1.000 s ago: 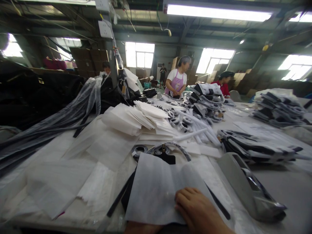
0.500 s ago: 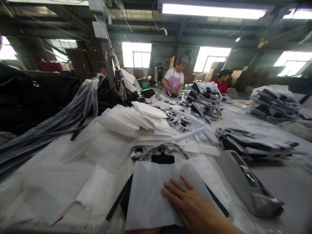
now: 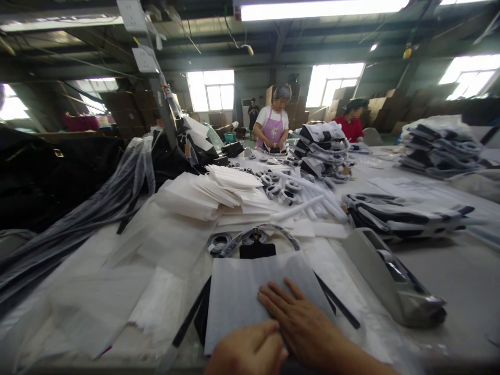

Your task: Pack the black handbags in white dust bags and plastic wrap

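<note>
A white sheet (image 3: 234,291) of thin paper or foam lies over a black bag (image 3: 201,317), whose flap end with a gold clasp shows as a black tab (image 3: 258,251) above it. An arched, plastic-wrapped handle (image 3: 281,229) rises behind the tab, and dark straps stick out on both sides. My right hand (image 3: 300,323) rests flat on the sheet, fingers stretched. At the sheet's near edge, my left hand (image 3: 250,349) is closed with curled fingers; whatever is inside them is hidden.
A grey tape dispenser (image 3: 390,281) stands to the right. Stacked white sheets (image 3: 211,192), wrapped strap coils (image 3: 289,192) and wrapped bags (image 3: 406,216) lie farther back. Black material (image 3: 58,177) is heaped at left. A person in a purple apron (image 3: 271,127) works across the table.
My left hand has come into view at the near edge of the sheet. The right hand stays flat on the sheet. The view has shifted slightly.
</note>
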Motion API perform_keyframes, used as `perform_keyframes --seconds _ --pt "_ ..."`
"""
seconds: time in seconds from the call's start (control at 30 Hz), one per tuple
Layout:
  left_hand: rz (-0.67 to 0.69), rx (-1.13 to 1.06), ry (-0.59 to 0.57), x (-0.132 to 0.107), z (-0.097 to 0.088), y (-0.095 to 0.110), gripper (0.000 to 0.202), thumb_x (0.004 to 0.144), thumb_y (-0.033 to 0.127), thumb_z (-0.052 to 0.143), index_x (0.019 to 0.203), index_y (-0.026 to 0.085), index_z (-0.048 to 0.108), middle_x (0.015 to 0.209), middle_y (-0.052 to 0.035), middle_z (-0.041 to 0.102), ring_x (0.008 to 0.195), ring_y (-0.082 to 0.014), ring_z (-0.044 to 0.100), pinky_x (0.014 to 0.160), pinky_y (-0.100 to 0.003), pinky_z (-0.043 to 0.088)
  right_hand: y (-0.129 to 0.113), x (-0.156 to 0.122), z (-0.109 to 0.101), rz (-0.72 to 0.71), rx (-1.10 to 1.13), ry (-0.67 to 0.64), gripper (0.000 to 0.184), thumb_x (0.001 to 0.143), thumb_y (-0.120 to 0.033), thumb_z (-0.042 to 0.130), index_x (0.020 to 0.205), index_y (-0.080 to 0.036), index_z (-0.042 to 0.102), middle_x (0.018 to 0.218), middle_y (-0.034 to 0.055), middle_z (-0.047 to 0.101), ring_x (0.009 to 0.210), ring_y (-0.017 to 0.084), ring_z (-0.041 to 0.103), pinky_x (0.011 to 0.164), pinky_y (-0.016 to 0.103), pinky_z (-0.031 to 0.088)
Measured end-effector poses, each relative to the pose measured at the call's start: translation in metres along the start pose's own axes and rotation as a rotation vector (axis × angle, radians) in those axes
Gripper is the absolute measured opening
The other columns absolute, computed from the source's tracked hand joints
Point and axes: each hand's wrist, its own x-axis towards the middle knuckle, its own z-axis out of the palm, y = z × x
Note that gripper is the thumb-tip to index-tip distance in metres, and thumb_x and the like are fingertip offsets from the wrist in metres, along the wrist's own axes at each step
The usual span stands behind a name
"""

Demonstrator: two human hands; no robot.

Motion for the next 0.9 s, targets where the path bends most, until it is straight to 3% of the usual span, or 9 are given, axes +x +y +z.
perform_keyframes --seconds 0.13,0.2,0.3,0.47,0.9 --pt "0.052 0.063 0.146 0.037 0.003 -0.024 0.041 0.087 0.011 0.063 0.125 0.024 0.058 0.122 -0.0053 0.071 0.111 -0.0211 0.069 0.104 -0.04 0.053 0.004 -0.001 0.001 -0.013 0.022 0.058 0.065 0.094 -0.014 0.045 0.156 -0.023 0.027 0.159 0.0062 0.034 0.148 0.026 0.027 0.123 0.053 0.018" --pt "0.048 0.074 0.18 0.038 0.01 -0.041 0.051 0.082 0.013 0.07 0.13 0.022 0.054 0.126 -0.0075 0.07 0.114 -0.0238 0.068 0.105 -0.045 0.052 0.007 -0.001 0.001 0.008 0.069 0.08 0.061 0.096 -0.016 0.044 0.155 -0.024 0.029 0.159 0.0051 0.036 0.148 0.025 0.029 0.122 0.053 0.02" --pt "0.019 0.083 0.213 0.029 0.02 -0.055 0.051 0.083 0.017 0.072 0.13 0.02 0.052 0.127 -0.0106 0.069 0.118 -0.0259 0.066 0.105 -0.046 0.051 0.011 -0.002 0.002 0.067 0.158 0.124 0.055 0.096 -0.02 0.049 0.15 -0.025 0.039 0.156 0.006 0.041 0.145 0.022 0.035 0.122 0.051 0.023" --pt "-0.006 0.054 0.219 0.026 0.025 -0.056 0.041 0.083 0.019 0.073 0.12 0.024 0.057 0.124 -0.0046 0.071 0.117 -0.0218 0.067 0.108 -0.042 0.049 0.015 -0.001 0.005 0.052 0.178 0.137 0.044 0.095 -0.017 0.05 0.138 -0.026 0.052 0.146 0.0086 0.052 0.14 0.023 0.043 0.12 0.053 0.026" --pt "-0.017 -0.035 0.24 0.027 0.028 -0.056 0.038 0.081 0.015 0.074 0.114 0.023 0.058 0.123 -0.0043 0.071 0.118 -0.0198 0.066 0.11 -0.043 0.048 0.02 0.001 0.01 -0.035 0.047 0.075 0.048 0.097 -0.013 0.045 0.142 -0.026 0.049 0.144 0.0097 0.055 0.139 0.023 0.045 0.118 0.057 0.028"
